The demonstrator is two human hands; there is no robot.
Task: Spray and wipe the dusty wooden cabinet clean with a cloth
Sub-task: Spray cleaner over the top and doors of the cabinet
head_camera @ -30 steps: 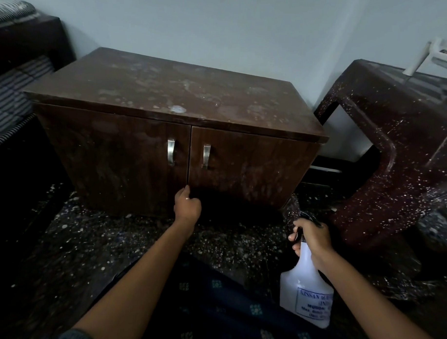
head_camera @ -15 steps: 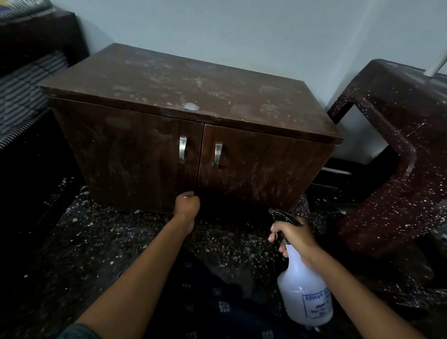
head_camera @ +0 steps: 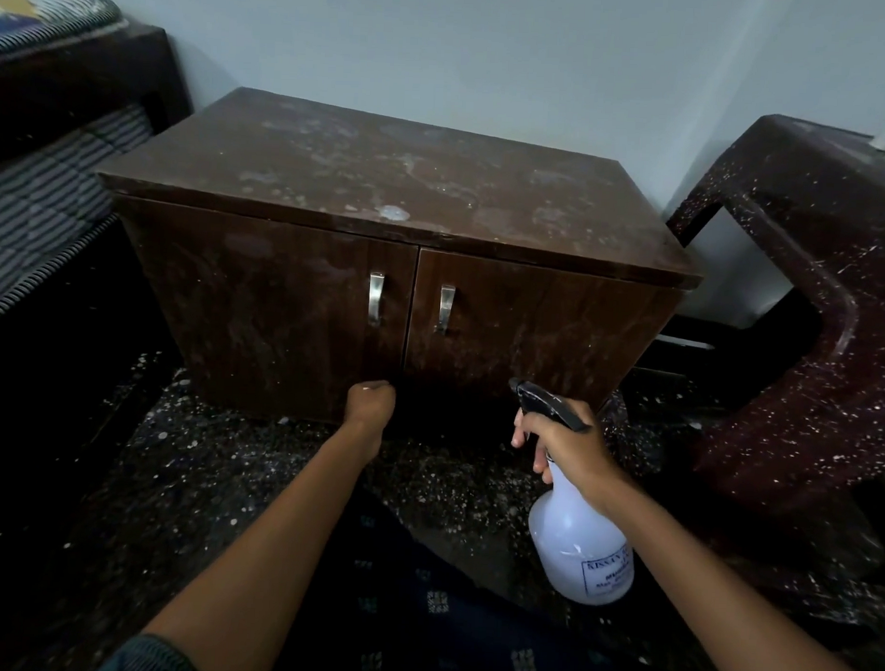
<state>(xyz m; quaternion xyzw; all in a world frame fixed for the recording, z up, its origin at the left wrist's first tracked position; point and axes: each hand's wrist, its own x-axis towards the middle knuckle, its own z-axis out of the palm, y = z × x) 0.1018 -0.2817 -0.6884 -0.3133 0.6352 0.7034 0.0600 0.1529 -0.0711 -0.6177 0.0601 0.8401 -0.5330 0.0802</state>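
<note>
The brown wooden cabinet stands against the wall, its top and two doors smeared with pale dust. Two metal handles sit side by side at the middle of the doors. My left hand is curled into a fist at the bottom edge of the left door, close to the gap between the doors, and nothing shows in it. My right hand grips the neck of a white spray bottle. Its black nozzle points at the lower part of the right door. No cloth is visible.
A dark maroon speckled plastic table stands close on the right. A bed with a striped mattress fills the left side. The dark floor is flecked with white. My leg in dark patterned fabric lies below the hands.
My right hand has lifted the spray bottle and brought it left, nearer the cabinet front. My left hand's raised finger has curled into a fist at the door's bottom edge.
</note>
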